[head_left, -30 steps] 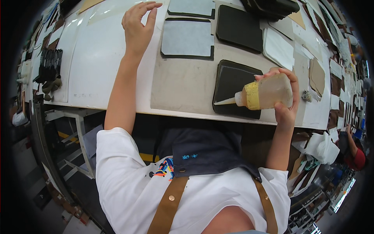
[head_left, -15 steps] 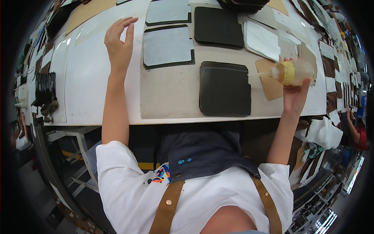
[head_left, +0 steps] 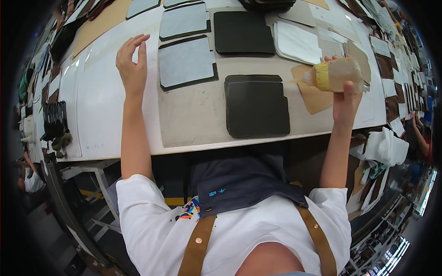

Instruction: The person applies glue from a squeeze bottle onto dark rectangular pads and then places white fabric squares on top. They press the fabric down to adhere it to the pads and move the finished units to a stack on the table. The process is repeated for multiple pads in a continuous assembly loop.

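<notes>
My right hand (head_left: pixel 344 106) is wrapped round a translucent squeeze bottle (head_left: pixel 346 73) with a yellow band at its neck. The bottle lies on its side in the air, its thin nozzle pointing left toward a stack of dark panels (head_left: pixel 256 109) near the table's front edge. Raised over the left part of the table, my left hand (head_left: pixel 131 66) holds nothing; its fingers are bent slightly and the thumb stands apart. Nearest to it is a pale grey-blue panel (head_left: pixel 186 62) with a dark border, and a similar panel (head_left: pixel 185 20) lies beyond.
Another dark stack (head_left: pixel 243 32) lies farther back, beside folded white sheets (head_left: pixel 297 42). A tan card (head_left: pixel 314 97) is under the bottle. At the far left of the table stands a bunch of dark strips (head_left: pixel 54 120). A white bag (head_left: pixel 386 146) hangs at the right.
The whole view has turned and shifted slightly, so the table's things sit more to the left. The bottle's base has tipped up a little in my right hand. My left hand stays empty.
</notes>
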`<action>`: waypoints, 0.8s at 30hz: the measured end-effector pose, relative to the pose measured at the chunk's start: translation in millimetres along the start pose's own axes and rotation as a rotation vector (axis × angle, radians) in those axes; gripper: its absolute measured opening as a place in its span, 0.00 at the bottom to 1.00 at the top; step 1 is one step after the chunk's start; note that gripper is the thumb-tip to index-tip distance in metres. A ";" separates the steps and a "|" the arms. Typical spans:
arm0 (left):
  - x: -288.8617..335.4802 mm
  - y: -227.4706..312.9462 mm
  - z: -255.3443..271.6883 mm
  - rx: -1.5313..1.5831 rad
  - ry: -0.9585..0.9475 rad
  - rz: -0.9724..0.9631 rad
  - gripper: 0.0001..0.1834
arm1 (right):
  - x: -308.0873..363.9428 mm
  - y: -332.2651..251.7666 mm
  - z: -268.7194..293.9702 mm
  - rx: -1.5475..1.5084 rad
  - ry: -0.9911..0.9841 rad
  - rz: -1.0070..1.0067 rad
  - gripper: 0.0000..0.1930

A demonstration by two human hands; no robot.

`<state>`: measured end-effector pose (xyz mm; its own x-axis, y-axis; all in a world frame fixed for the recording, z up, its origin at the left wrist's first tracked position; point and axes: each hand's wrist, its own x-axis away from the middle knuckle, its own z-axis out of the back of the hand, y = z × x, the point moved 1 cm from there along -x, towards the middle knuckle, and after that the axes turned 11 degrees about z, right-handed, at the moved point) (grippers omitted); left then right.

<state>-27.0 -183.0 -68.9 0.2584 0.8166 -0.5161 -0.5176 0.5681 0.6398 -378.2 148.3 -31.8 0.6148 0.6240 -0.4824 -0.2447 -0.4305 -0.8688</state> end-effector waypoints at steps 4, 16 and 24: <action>0.0 -2.0 -0.3 0.002 0.000 -0.003 0.10 | -0.1 -0.9 -0.1 0.026 -0.016 0.004 0.46; -1.1 0.0 -0.1 0.004 0.006 -0.043 0.10 | 9.2 -20.6 -5.9 0.129 -0.111 0.069 0.49; 0.1 2.2 0.7 -0.016 0.007 -0.034 0.10 | 15.7 -30.7 -7.2 0.159 -0.127 0.136 0.50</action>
<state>-27.5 -181.6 -67.2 0.2706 0.7960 -0.5415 -0.5218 0.5939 0.6123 -355.6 166.5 -11.9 0.4713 0.6486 -0.5977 -0.4401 -0.4143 -0.7967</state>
